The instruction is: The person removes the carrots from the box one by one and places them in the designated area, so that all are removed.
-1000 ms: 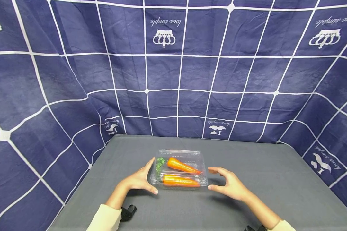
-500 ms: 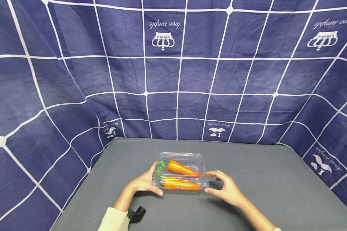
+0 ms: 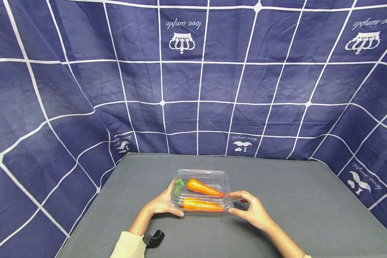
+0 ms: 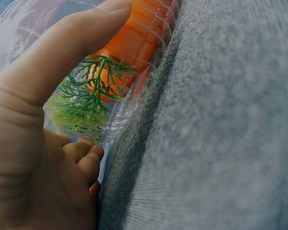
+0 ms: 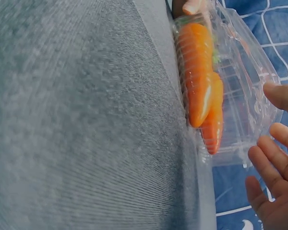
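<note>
A clear plastic clamshell container [image 3: 209, 176] stands on the grey table, its lid down. Inside lie two orange carrots [image 3: 198, 187] and a sprig of green leaves [image 3: 178, 187]. My left hand [image 3: 161, 204] grips the container's left end, the thumb along the front wall and the fingers round the far side. In the left wrist view that thumb [image 4: 62, 48] crosses in front of a carrot [image 4: 139, 33]. At the right end, my right hand [image 3: 253, 211] has its thumb tip at the lid's front corner. Its fingers [image 5: 269, 158] are spread and relaxed, close beside the container.
The grey cloth-covered table [image 3: 277, 186] extends to both sides. A blue curtain with white grid lines [image 3: 219, 82] stands along the back and sides. A black wrist strap [image 3: 153, 238] shows at the left sleeve [image 3: 129, 245].
Both hands have moved inward to the container's ends. The left hand has taken hold of the left end, and the right thumb has come to the lid's corner. Carrots and leaves lie as before.
</note>
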`<action>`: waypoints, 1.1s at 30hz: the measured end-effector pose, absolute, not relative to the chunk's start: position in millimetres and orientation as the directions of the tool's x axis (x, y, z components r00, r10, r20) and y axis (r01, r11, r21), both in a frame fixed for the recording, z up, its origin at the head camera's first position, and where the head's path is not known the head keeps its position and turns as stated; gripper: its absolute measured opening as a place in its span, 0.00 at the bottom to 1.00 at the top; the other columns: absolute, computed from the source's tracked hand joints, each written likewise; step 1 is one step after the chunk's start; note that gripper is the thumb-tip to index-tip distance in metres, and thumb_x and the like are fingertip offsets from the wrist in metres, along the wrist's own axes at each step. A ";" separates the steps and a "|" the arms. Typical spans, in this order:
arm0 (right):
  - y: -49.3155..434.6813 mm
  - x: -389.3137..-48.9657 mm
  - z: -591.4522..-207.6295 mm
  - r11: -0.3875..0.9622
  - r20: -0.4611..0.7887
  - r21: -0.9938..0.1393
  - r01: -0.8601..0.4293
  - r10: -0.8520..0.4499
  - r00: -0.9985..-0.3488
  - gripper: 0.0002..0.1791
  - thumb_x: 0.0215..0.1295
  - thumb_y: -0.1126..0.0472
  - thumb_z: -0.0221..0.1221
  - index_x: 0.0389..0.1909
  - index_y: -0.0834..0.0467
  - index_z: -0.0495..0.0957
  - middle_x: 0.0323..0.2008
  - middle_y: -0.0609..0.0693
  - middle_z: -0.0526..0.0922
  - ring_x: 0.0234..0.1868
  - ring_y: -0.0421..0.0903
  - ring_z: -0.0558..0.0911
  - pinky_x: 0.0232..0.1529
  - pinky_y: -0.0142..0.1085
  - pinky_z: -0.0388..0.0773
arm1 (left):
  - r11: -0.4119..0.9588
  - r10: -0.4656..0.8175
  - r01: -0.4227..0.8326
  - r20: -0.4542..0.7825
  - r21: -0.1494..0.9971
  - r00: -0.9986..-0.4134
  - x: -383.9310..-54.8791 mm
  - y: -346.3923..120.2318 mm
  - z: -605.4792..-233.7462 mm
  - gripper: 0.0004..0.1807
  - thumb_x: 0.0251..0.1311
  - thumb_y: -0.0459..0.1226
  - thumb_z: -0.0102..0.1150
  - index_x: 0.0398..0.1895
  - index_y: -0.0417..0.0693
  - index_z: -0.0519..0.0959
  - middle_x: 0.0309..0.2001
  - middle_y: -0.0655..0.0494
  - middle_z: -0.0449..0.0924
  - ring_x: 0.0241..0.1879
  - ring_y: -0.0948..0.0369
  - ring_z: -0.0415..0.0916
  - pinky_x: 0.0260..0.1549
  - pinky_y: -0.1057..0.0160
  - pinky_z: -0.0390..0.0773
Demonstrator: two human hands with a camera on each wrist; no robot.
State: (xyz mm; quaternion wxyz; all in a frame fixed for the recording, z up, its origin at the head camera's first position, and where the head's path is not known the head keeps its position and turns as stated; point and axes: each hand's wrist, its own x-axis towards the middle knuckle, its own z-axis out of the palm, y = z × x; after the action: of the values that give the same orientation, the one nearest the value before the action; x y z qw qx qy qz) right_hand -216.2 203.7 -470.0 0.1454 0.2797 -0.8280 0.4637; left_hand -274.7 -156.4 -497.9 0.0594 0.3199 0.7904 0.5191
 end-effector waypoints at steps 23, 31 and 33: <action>208.3 -218.4 -450.2 0.502 0.443 -0.615 -0.607 -0.417 -0.794 0.23 0.45 0.57 0.77 0.45 0.47 0.83 0.44 0.39 0.82 0.44 0.39 0.77 0.42 0.44 0.77 | 0.292 0.551 0.417 0.205 0.860 -0.809 -274.8 -157.0 -494.9 0.75 0.31 0.34 0.84 0.75 0.35 0.35 0.66 0.31 0.64 0.62 0.43 0.66 0.63 0.56 0.62; 206.2 -221.5 -446.6 0.481 0.506 -0.610 -0.630 -0.374 -0.777 0.17 0.48 0.66 0.74 0.41 0.57 0.84 0.38 0.48 0.85 0.39 0.45 0.80 0.40 0.40 0.77 | 0.292 0.546 0.380 0.173 0.878 -0.820 -274.7 -156.7 -496.5 0.76 0.31 0.34 0.84 0.76 0.37 0.34 0.71 0.33 0.54 0.68 0.42 0.55 0.65 0.48 0.55; 205.7 -222.9 -440.8 0.485 0.514 -0.610 -0.626 -0.359 -0.779 0.16 0.49 0.68 0.73 0.41 0.60 0.84 0.37 0.51 0.85 0.38 0.47 0.81 0.40 0.39 0.77 | 0.277 0.548 0.373 0.173 0.886 -0.818 -275.4 -155.7 -497.0 0.76 0.30 0.33 0.84 0.76 0.37 0.33 0.72 0.33 0.51 0.70 0.42 0.53 0.66 0.46 0.53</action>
State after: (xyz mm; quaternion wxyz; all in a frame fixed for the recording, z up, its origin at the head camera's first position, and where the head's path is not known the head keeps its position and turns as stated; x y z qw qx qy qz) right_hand -222.9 205.7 -440.8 0.1605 0.2910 -0.8467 0.4156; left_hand -275.4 -155.7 -497.0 0.0831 0.2897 0.7947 0.5269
